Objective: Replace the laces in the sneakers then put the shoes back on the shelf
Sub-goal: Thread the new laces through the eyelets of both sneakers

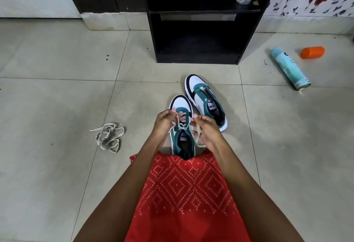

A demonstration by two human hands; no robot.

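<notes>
Single head-mounted view, wide-angle, no second view to overlap. The camera sits above the person's lap and looks forward and steeply down at the tiled floor (57, 107). The red garment (187, 193) and both forearms fill the bottom of the frame, very near the lens. Left hand (164, 121) and right hand (206, 126) meet at frame centre, close, on the lace (182, 123) of the near sneaker (182, 103). Second sneaker (206, 100) sits just beyond, right of centre. Black shelf (153, 36) faces the camera at top centre, farther off, its top cut by the frame edge. The lens bends floor lines toward the edges. Spray can (290, 68) far right, loose laces (109, 136) mid left.
</notes>
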